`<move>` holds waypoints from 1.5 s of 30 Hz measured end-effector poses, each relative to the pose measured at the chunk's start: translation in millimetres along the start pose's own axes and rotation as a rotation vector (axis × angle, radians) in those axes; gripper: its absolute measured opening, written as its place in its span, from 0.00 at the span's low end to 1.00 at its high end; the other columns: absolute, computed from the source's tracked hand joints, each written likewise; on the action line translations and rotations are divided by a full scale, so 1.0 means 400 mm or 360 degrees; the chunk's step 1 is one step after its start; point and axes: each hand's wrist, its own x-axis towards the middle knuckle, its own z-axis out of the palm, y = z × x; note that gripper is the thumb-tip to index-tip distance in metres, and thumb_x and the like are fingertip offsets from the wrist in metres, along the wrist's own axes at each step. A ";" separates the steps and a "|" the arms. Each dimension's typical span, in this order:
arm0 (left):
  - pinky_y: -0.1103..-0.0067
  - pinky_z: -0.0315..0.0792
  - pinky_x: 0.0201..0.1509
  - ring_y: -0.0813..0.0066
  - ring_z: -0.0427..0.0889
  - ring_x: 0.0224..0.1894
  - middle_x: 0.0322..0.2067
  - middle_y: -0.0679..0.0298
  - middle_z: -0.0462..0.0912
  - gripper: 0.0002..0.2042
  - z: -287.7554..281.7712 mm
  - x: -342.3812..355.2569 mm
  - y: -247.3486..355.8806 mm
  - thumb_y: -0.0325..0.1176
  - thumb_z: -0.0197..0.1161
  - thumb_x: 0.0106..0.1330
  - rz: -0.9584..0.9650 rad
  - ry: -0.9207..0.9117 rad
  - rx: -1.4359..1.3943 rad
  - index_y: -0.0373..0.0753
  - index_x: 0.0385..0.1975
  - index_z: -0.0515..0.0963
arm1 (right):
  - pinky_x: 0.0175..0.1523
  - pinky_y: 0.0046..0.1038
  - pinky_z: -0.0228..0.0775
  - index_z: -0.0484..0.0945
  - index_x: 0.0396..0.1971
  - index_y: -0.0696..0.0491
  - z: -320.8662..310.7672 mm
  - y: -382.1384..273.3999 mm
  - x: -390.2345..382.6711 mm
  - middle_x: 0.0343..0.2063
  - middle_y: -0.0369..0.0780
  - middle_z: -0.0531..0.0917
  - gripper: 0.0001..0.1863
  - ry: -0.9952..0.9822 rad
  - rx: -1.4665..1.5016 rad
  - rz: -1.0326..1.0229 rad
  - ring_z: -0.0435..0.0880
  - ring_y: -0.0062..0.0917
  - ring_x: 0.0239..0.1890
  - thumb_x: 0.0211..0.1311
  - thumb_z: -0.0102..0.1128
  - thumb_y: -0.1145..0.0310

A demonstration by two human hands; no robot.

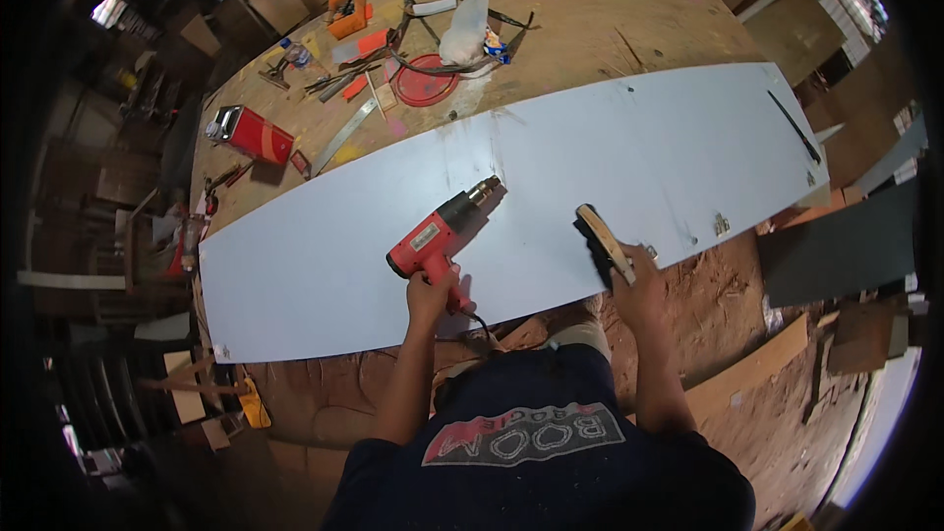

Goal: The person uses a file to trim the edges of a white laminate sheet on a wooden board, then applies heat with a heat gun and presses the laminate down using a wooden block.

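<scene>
My left hand grips the handle of a red and black heat gun, whose metal nozzle points up and to the right over a long white panel. A black cord drops from the gun's handle past the panel's near edge. My right hand holds a brush with a pale wooden back and black bristles, at the panel's near edge to the right of the gun. Small metal hinges sit along that edge, and a thin black strip lies on the panel's right end.
The worn wooden table carries, behind the panel, a red can, an orange box, a red lid, a metal ruler, plastic bags and scattered tools. Stacked boards and a dark sheet stand around it, above a dirt floor with offcuts.
</scene>
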 end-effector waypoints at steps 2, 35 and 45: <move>0.75 0.83 0.47 0.72 0.88 0.41 0.42 0.58 0.88 0.20 -0.017 0.042 -0.063 0.37 0.78 0.67 -0.0288 -0.0073 -0.0552 0.31 0.52 0.82 | 0.61 0.46 0.79 0.80 0.60 0.54 -0.011 0.013 0.094 0.54 0.54 0.86 0.21 0.0039 0.0018 -0.0296 0.84 0.51 0.59 0.68 0.67 0.70; 0.66 0.75 0.30 0.69 0.81 0.24 0.24 0.64 0.81 0.14 0.065 -0.337 0.169 0.44 0.70 0.76 0.0124 0.0161 0.0071 0.38 0.40 0.81 | 0.53 0.44 0.83 0.89 0.53 0.48 -0.006 0.105 0.298 0.40 0.47 0.92 0.20 -0.0607 -0.0523 -0.0503 0.92 0.44 0.44 0.62 0.72 0.59; 0.60 0.81 0.51 0.50 0.86 0.47 0.44 0.54 0.87 0.13 0.019 -0.313 0.195 0.37 0.68 0.74 0.1059 0.0274 0.0558 0.39 0.53 0.83 | 0.56 0.46 0.81 0.87 0.56 0.45 0.025 0.079 0.275 0.43 0.48 0.90 0.20 -0.0652 -0.0673 -0.0305 0.90 0.46 0.48 0.64 0.69 0.64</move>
